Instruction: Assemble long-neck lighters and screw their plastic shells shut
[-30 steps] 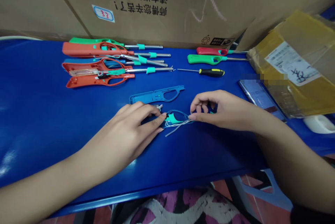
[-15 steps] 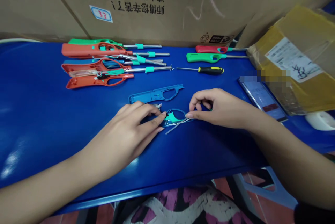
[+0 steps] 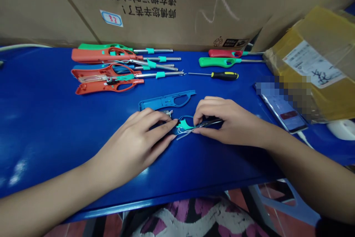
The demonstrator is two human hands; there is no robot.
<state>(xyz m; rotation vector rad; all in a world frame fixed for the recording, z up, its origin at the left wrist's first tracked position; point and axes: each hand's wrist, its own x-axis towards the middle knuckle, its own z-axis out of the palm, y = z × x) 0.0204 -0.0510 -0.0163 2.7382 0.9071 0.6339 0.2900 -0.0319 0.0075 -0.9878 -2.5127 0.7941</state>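
A blue utility lighter lies opened on the table between my hands, with a green trigger and thin white wires showing. My left hand grips its left part between thumb and fingers, hiding most of the handle. At the front end, my right hand pinches thumb and fingertips around the shell and the wires. A dark metal tube runs rightward from there under the right fingers. The other blue handle half rests just beyond my left hand, inner side up.
Orange lighters, one split open, lie at the back left among green and blue ones. Behind the right hand are a screwdriver, a green lighter and a red lighter. A phone and taped carton stand right; a large carton backs the table.
My right hand has shifted slightly left and closed in on the lighter's front end, where the metal tube now shows. The left hand stays on the handle. The view has moved slightly.
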